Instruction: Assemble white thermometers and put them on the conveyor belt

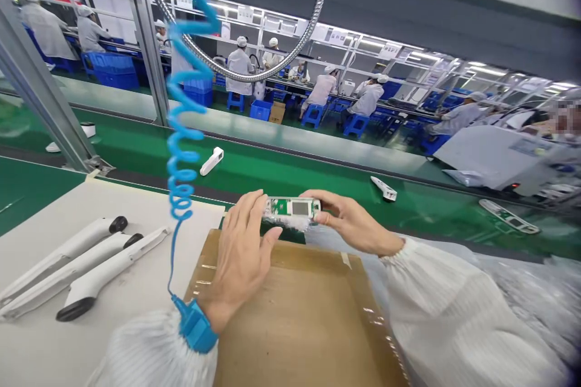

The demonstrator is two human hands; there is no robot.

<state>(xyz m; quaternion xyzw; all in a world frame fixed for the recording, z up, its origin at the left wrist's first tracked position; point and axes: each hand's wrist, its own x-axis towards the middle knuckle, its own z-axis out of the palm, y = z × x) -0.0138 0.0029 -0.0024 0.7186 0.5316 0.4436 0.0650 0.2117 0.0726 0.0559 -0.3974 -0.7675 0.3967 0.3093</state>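
A green circuit board with a small grey screen (300,208) is held level above the far edge of a brown cardboard box (308,314). My right hand (354,217) pinches its right end between thumb and fingers. At the other end, my left hand (245,242) has its fingers against the board and its thumb along the near side. Clear, crinkled plastic shows under the board. Around my left wrist sits a blue strap (197,326) joined to a coiled blue cord (181,175).
Several white handheld housings (95,260) with black ends lie on the pale mat at left. A green conveyor (281,175) crosses ahead, carrying white device parts (212,161). Clear plastic bags (535,296) are heaped at right. A metal hose (254,77) hangs overhead; people in white work beyond.
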